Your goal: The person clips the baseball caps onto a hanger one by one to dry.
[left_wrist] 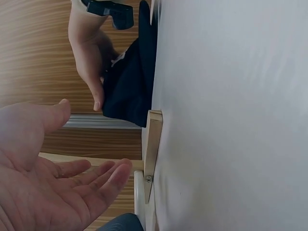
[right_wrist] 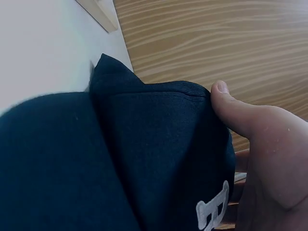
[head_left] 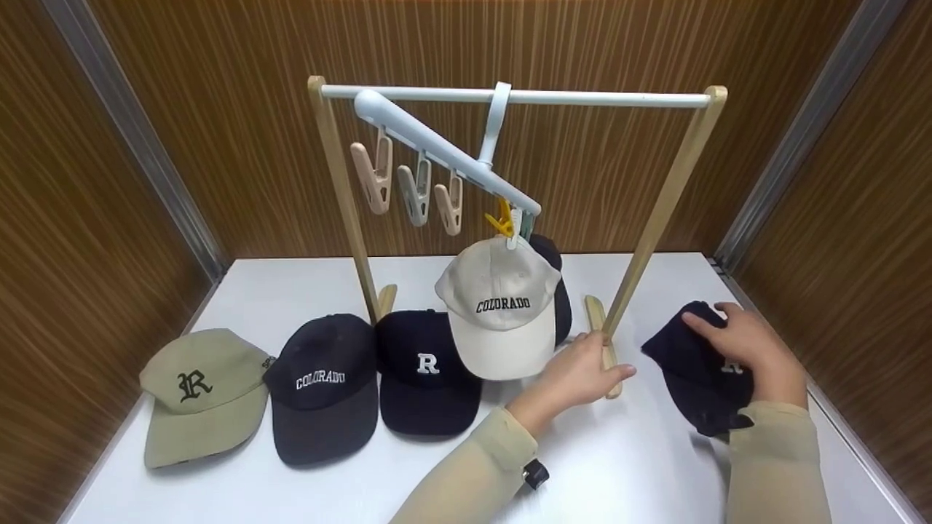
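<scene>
At the right of the head view my right hand (head_left: pixel 757 349) grips a navy baseball cap (head_left: pixel 688 364) with a white R. The right wrist view shows its thumb on the near side of the crown (right_wrist: pixel 163 134) and its fingers behind. My left hand (head_left: pixel 579 371) is beside the right foot of the wooden rack (head_left: pixel 595 313). Its palm and loosely bent fingers (left_wrist: pixel 103 187) hold nothing in the left wrist view. From a pale blue clip hanger (head_left: pixel 444 149) hangs a cream COLORADO cap (head_left: pixel 502 291), with a dark cap (head_left: pixel 562 313) partly hidden behind it.
Left of the hands, an olive cap (head_left: pixel 207 397), a black COLORADO cap (head_left: pixel 320 393) and a navy R cap (head_left: pixel 429 371) lie in a row on the white table (head_left: pixel 306 280). Several pastel clips hang along the hanger. Wood-patterned panels (head_left: pixel 233 182) enclose the back and sides.
</scene>
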Demonstrator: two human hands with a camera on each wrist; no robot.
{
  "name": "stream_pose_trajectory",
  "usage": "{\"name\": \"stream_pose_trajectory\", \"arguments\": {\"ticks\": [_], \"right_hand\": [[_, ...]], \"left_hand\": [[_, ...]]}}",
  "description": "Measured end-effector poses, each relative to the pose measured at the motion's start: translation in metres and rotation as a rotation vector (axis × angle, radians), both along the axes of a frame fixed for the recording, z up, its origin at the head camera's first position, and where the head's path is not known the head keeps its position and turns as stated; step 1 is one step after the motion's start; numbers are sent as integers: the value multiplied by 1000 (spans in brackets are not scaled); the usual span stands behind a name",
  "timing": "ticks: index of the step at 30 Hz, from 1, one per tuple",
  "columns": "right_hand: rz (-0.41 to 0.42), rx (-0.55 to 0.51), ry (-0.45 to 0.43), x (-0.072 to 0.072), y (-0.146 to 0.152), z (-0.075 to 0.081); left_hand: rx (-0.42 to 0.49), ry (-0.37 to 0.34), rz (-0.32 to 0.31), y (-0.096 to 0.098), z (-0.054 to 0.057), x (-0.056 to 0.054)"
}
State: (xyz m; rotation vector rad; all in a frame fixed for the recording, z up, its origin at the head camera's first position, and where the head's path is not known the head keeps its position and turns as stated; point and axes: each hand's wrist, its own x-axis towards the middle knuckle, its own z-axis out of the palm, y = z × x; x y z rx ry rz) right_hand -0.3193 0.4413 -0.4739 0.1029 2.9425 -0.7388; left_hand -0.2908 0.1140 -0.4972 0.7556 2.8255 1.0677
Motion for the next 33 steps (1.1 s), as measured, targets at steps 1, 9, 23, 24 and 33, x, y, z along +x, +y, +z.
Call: {"name": "stream_pose_trajectory", "arguments": {"ticks": [1, 9, 23, 24, 33], "right_hand": [[5, 10, 4, 0, -1, 0], [5, 29, -30, -1, -13, 4], [48, 35, -47, 3, -26, 10], [52, 23, -56, 3, -27, 10], [82, -75, -104, 1, -32, 9]], "left_hand": [[5, -1, 0, 0, -1, 0], [60, -6, -15, -2, -7, -4], [91, -46, -51, -2, -11, -6], [88, -48, -49, -2, -11, -6], [70, -43, -52, -1, -14, -7]]}}
